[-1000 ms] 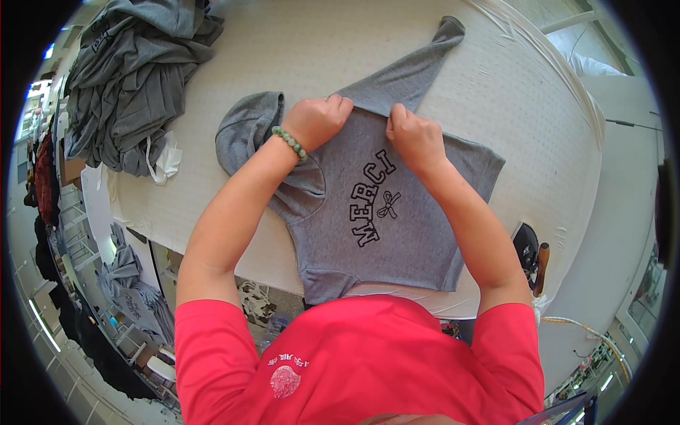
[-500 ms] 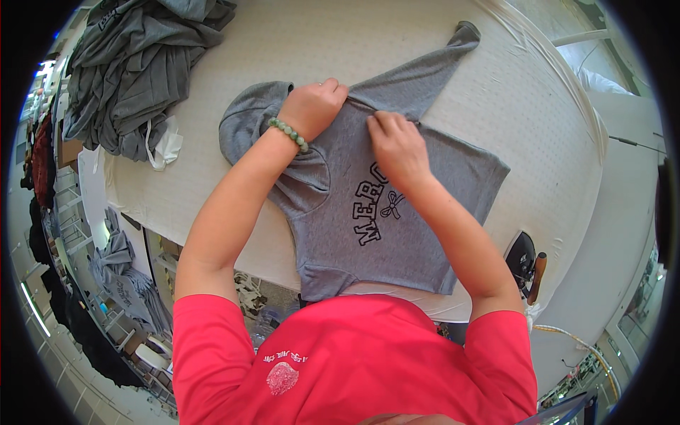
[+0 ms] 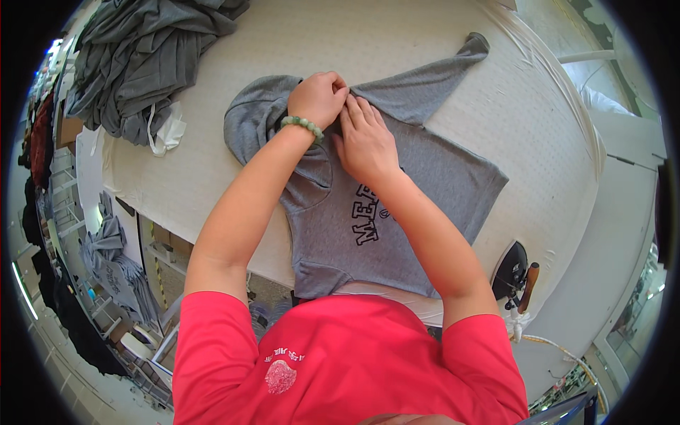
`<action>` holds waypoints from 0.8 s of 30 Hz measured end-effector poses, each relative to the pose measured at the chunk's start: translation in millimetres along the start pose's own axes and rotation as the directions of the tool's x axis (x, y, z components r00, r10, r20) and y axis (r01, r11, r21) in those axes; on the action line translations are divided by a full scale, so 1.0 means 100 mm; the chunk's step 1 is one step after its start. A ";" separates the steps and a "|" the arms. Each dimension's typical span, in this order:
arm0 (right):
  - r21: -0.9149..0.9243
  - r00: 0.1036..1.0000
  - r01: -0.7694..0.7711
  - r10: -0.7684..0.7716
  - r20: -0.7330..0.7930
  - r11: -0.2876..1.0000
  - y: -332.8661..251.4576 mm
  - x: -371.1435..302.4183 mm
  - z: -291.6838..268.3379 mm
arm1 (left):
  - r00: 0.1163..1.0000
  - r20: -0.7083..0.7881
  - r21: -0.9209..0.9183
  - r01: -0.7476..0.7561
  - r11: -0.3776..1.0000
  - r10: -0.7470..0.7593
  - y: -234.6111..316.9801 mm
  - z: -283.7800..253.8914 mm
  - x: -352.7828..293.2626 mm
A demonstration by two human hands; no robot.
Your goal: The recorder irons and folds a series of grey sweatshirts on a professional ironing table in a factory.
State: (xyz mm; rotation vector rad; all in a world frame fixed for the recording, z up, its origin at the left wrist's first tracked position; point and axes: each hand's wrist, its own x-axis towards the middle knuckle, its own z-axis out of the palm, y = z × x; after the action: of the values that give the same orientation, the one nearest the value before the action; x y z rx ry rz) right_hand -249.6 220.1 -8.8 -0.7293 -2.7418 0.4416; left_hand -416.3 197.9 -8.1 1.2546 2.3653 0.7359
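A grey hoodie [image 3: 446,191] with dark lettering on its chest lies spread on a pale covered table. Its hood points left, and one sleeve stretches toward the far right. My left hand [image 3: 320,97], a green bead bracelet at its wrist, pinches the cloth near the far shoulder seam, beside the hood. Right next to it, my right hand [image 3: 368,142] rests flat on the upper chest, fingers extended toward the left fingertips. Part of the lettering is hidden under my right forearm.
A heap of grey garments [image 3: 142,67] sits at the table's far left, a white cloth strip [image 3: 167,133] hanging from it. An iron [image 3: 511,273] with a wooden handle stands near the right edge, its hose running off. The padded table [image 3: 552,177] has a curved-looking edge. More grey garments [image 3: 122,273] lie lower left.
My right hand has slid left from the sleeve seam to beside my left hand, its fingers straightening flat. My left hand keeps its pinch near the shoulder.
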 end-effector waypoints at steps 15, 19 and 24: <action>-0.132 0.997 0.018 -0.008 0.073 0.991 -0.02 0.01 -0.10 | 0.983 0.154 0.005 0.096 0.995 -0.096 -0.01 -0.08 0.13; -0.161 0.993 0.014 0.005 0.117 0.987 -0.05 -0.17 -0.14 | 0.977 0.180 -0.012 0.117 0.993 -0.113 -0.06 -0.07 0.14; -0.190 0.997 0.062 -0.051 0.064 0.980 0.02 -0.04 -0.10 | 0.987 0.146 -0.052 0.079 0.995 -0.071 -0.06 -0.03 0.10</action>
State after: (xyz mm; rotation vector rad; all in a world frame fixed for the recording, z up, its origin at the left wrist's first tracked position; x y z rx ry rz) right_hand -241.8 222.4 -1.0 -0.6909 -2.8815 0.1908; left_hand -427.5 202.3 -10.1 1.1481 2.2457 0.6624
